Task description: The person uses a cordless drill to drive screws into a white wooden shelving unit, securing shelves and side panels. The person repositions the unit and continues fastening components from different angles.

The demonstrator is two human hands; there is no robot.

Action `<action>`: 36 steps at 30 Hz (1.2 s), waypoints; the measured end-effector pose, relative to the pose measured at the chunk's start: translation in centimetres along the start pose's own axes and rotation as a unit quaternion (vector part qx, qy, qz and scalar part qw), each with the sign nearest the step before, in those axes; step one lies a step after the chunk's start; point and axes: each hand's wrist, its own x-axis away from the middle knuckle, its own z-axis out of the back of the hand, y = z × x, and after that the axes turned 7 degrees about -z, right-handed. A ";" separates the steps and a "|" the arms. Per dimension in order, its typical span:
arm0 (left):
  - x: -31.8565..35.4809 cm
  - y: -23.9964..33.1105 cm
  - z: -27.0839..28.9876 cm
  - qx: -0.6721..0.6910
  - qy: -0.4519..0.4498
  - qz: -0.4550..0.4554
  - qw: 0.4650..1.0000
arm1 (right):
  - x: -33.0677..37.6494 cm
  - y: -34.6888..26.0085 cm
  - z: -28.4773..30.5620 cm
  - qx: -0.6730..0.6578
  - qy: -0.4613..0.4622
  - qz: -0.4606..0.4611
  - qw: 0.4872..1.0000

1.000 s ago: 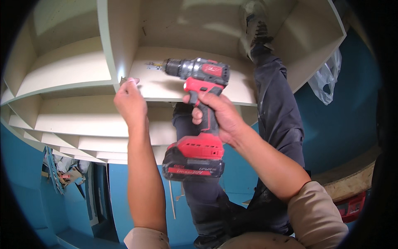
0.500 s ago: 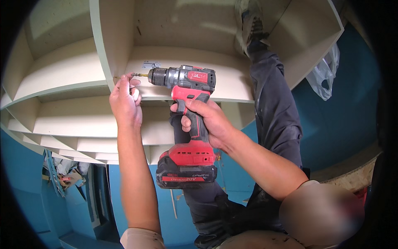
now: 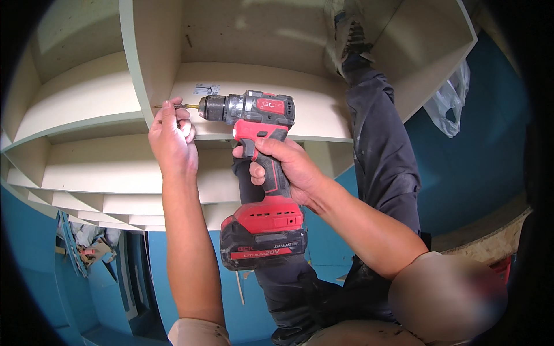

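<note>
My right hand is wrapped round the grip of a red and black cordless drill, its fingers at the trigger. The drill lies level, chuck to the left, with a thin bit in it. At the bit's tip, my left hand pinches a small screw between thumb and finger. The screw's pointed end faces the pale upright panel of a shelf unit; whether it touches is too small to tell. Most of the screw is hidden by my fingertips.
Pale shelves run across the left and middle. A small printed label sits behind the chuck. My right leg stretches up to a shoe inside a compartment. A plastic bag hangs at right; scraps lie lower left.
The drill's chuck end has shifted slightly left, and its battery slightly down and right. My left hand has moved slightly left, still pinching the screw at the bit.
</note>
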 end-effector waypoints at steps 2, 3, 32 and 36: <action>0.0 0.0 -0.1 0.014 -0.007 -0.001 1.000 | 0.0 -0.1 -0.4 0.002 0.008 0.008 1.000; 0.1 0.1 -0.2 0.012 -0.006 0.000 1.000 | 0.0 -0.1 -0.5 0.004 0.013 0.011 1.000; 0.3 -0.5 -1.2 0.011 0.053 -0.029 0.998 | -1.2 0.4 0.9 0.013 -0.009 0.011 1.000; 0.3 -0.6 -1.3 0.008 0.050 -0.032 0.998 | -1.5 0.5 1.2 0.015 -0.011 0.012 1.000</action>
